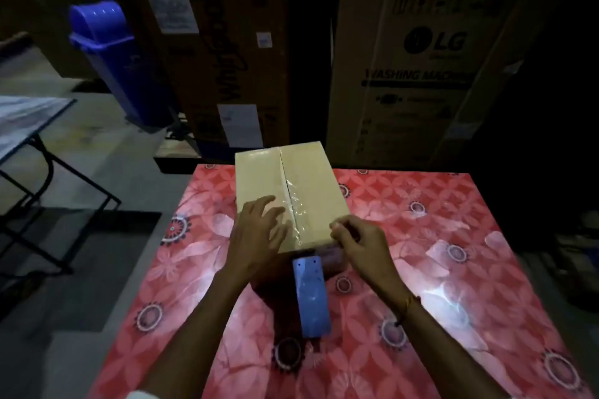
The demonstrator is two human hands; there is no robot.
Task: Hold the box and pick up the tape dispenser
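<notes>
Cardboard box [291, 191] stands on the near-centre of a table with a red floral cover [421, 236], its long axis running away from the viewer and its top flaps closed along a centre seam; clear tape [293, 204] lies wrinkled and glossy along that seam toward the near edge. The left hand [256, 230] rests flat on the near-left part of the box top, fingers straight and slightly spread, fingertips reaching up to the tape. The right hand [356, 243] sits at the near-right corner of the box with fingers curled; thumb and forefinger appear to pinch something small at the box edge, but what they hold cannot be told. A tape dispenser [311, 295] with a blue plate lies on the cover just in front of the box, between the two forearms, its roll end touching or nearly touching the near face of the box. Behind the table stand large dark cartons, one printed with a washing machine label [418, 74]. A blue bin [113, 58] stands at rear left, and a folding table [29, 120] at far left
</notes>
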